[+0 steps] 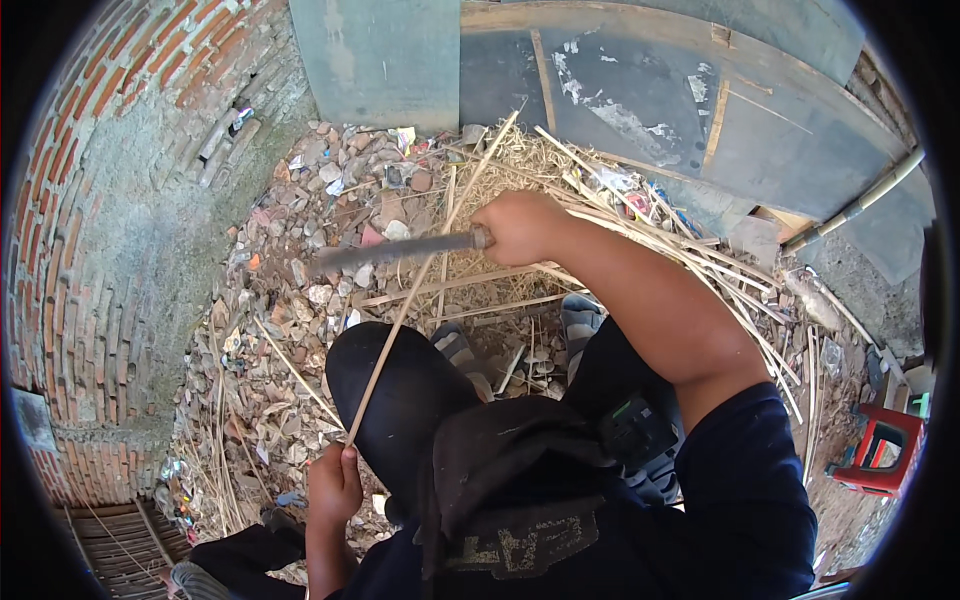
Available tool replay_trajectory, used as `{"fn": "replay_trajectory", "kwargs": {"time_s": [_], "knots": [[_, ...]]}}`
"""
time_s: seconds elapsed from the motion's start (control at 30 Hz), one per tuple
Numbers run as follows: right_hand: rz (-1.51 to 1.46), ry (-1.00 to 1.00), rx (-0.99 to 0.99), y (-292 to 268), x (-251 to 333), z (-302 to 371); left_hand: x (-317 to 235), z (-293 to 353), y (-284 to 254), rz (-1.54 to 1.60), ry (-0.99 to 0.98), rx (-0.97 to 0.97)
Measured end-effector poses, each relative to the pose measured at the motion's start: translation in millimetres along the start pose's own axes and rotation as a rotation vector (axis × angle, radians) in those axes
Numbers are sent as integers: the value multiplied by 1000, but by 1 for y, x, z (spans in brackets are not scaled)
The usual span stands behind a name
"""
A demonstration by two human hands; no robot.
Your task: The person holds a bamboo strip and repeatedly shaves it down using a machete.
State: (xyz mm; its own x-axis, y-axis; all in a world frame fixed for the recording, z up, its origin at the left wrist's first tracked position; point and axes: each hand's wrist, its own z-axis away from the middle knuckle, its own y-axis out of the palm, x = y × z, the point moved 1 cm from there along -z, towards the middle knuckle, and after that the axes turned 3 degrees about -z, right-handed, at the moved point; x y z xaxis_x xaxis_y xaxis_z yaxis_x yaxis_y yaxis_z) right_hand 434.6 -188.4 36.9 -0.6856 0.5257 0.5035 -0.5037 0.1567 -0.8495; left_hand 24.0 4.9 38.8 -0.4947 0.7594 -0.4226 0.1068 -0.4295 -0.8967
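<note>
My left hand (335, 485), low and left of my knee, is closed round the near end of a long pale bamboo strip (383, 352). The strip slants up and away across my left thigh, its far end over the shavings. My right hand (515, 230) is farther out, its fist wrapped round the handle of a machete (405, 250). The dark blade points left and lies across the strip; its tip is smeared by motion. Whether the edge touches the strip, I cannot tell.
Bamboo shavings (490, 180) and a pile of split strips (700, 262) lie beyond my feet. Rubble (300, 300) covers the ground at left beside a brick wall (110, 260). Grey panels (640, 100) stand at the back. A red plastic stool (882, 450) is at right.
</note>
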Motion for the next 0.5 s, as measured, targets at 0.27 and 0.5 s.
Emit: {"fn": "replay_trajectory", "kwargs": {"time_s": [0.27, 0.5], "knots": [[-103, 204, -156, -13, -59, -6, 3, 1, 6, 19, -1, 31], [-58, -18, 139, -4, -27, -1, 8, 7, 15, 27, 1, -9]]}}
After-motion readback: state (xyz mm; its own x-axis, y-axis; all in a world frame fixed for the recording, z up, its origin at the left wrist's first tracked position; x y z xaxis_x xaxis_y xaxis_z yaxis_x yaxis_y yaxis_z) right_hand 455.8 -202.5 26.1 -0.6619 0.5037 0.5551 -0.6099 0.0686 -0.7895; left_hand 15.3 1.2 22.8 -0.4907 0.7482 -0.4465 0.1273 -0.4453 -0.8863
